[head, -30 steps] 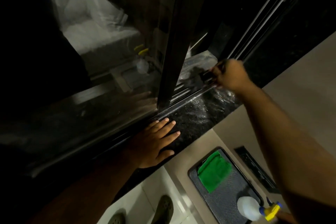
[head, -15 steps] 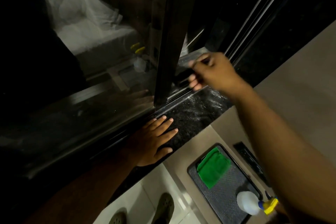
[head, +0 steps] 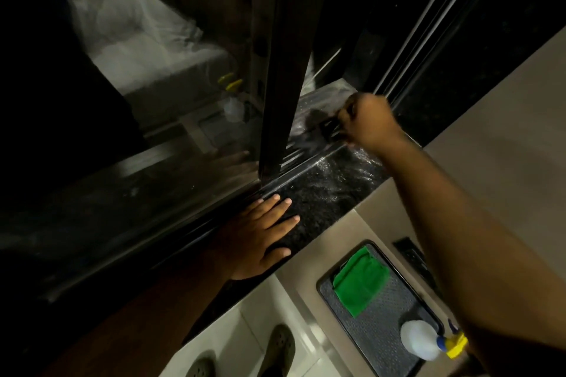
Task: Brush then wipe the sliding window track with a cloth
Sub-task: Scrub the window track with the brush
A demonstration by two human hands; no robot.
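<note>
One head-worn camera looked steeply down and forward from close above the window track (head: 309, 144), which ran slanted across the wide frame; the floor (head: 260, 312) showed below.

I see the left hand (head: 260, 236) flat on the speckled black stone sill (head: 321, 202), just before the metal sliding window track (head: 294, 159). Right of the dark upright window frame (head: 284, 70), the right hand (head: 367, 122) holds a small dark brush (head: 329, 128) on the track. Below the sill, a folded green cloth (head: 361, 281) and white plastic spray bottle (head: 419, 340) lie in a dark rectangular tray (head: 379, 330).
</note>
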